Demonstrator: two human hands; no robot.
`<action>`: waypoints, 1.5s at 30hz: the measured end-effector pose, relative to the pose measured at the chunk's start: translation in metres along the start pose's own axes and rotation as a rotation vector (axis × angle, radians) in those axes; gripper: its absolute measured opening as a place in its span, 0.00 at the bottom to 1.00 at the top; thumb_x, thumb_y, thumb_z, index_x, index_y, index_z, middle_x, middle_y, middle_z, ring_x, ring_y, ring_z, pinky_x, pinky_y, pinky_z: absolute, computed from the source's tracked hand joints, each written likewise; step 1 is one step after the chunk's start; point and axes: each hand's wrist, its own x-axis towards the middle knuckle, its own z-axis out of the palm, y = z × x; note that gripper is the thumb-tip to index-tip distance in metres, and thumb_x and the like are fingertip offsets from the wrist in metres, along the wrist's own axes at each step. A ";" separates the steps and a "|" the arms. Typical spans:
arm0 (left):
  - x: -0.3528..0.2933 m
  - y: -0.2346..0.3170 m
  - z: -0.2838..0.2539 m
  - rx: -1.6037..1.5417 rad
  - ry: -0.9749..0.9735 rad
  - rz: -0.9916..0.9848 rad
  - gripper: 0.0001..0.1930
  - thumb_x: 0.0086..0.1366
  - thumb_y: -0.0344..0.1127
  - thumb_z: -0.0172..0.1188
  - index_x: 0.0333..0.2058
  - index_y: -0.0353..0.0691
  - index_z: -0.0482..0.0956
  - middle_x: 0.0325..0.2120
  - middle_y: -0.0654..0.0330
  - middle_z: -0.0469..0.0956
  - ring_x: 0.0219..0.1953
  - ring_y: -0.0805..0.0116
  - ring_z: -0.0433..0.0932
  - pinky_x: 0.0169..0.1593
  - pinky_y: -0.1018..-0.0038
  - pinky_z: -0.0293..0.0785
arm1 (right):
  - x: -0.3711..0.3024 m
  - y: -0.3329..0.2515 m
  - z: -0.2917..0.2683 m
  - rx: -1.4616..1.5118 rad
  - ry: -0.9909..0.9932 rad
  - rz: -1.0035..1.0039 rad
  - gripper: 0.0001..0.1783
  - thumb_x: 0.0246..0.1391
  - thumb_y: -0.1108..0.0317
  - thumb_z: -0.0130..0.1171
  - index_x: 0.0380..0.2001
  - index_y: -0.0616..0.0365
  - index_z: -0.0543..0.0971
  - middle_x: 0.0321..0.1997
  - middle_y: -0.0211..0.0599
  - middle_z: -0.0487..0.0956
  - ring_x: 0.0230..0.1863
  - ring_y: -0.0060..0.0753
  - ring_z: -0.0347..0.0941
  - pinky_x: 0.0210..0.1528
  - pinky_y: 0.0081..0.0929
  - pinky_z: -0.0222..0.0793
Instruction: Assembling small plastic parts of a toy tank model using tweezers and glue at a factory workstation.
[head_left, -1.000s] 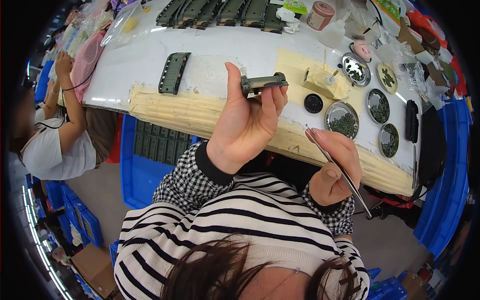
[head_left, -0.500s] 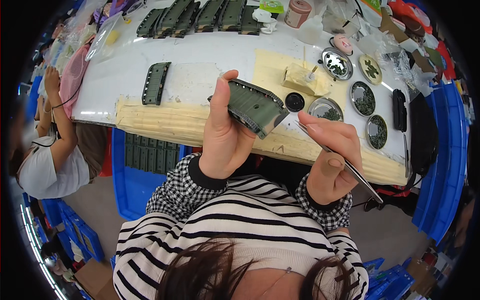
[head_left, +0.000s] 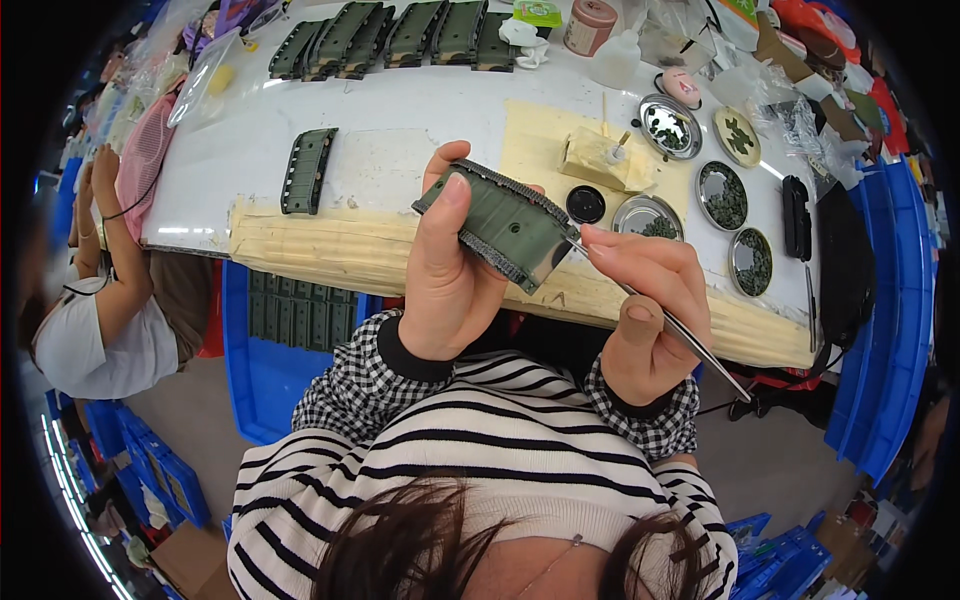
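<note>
In my left hand (head_left: 447, 265) I hold a green camouflage piece that looks like a model tank hull (head_left: 505, 232), with dark track-like strips along both long sides. My thumb presses on its flat face, which has a small round hole. A pair of metal tweezers (head_left: 690, 340) is pinched in my right hand (head_left: 655, 290). The tweezer tips meet the right end of the hull, near its upper corner; whether they grip a small part there is too small to tell. A similar hull (head_left: 308, 171) lies on the table to the left.
Several hulls (head_left: 410, 35) line the table's far side. Metal dishes of small green parts (head_left: 722, 195) stand at right, near a round black lid (head_left: 585, 204) and a yellowish block (head_left: 605, 160). A blue bin (head_left: 250, 380) holds more hulls below. Another person (head_left: 110, 300) sits at left.
My right hand has moved a little left and the tweezer tips now meet the hull's end. My left thumb has shifted onto the hull's face, and the hull is turned slightly.
</note>
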 end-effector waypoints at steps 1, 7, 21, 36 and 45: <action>0.000 0.000 0.000 0.004 -0.001 0.005 0.23 0.69 0.46 0.52 0.57 0.50 0.54 0.41 0.50 0.76 0.46 0.61 0.78 0.50 0.64 0.77 | 0.000 0.000 0.000 -0.004 0.000 0.000 0.12 0.59 0.68 0.57 0.42 0.64 0.80 0.43 0.48 0.79 0.44 0.39 0.77 0.45 0.27 0.72; -0.001 -0.001 0.001 0.030 0.008 0.019 0.24 0.68 0.45 0.53 0.57 0.50 0.54 0.42 0.49 0.76 0.47 0.61 0.78 0.51 0.64 0.77 | 0.000 -0.001 -0.001 -0.022 -0.013 -0.002 0.12 0.58 0.69 0.57 0.42 0.65 0.80 0.43 0.48 0.78 0.44 0.40 0.77 0.45 0.27 0.72; -0.005 -0.002 0.002 -0.031 0.039 -0.008 0.23 0.68 0.44 0.54 0.56 0.53 0.54 0.41 0.49 0.76 0.45 0.61 0.78 0.50 0.64 0.77 | -0.002 -0.004 0.003 -0.063 -0.011 0.000 0.09 0.59 0.73 0.55 0.40 0.66 0.80 0.42 0.47 0.78 0.45 0.41 0.78 0.45 0.28 0.73; -0.006 -0.001 0.000 -0.020 0.027 -0.016 0.24 0.68 0.44 0.54 0.57 0.54 0.55 0.42 0.47 0.76 0.46 0.62 0.77 0.51 0.63 0.76 | -0.001 -0.005 0.002 -0.064 -0.030 -0.032 0.08 0.59 0.74 0.56 0.40 0.65 0.80 0.39 0.45 0.78 0.44 0.40 0.78 0.43 0.27 0.74; -0.006 -0.004 -0.002 -0.030 0.020 0.002 0.23 0.68 0.42 0.53 0.57 0.54 0.54 0.41 0.52 0.77 0.47 0.63 0.77 0.51 0.63 0.76 | -0.002 -0.006 0.005 -0.082 0.009 -0.011 0.08 0.59 0.74 0.55 0.39 0.65 0.80 0.39 0.45 0.77 0.44 0.41 0.79 0.42 0.27 0.75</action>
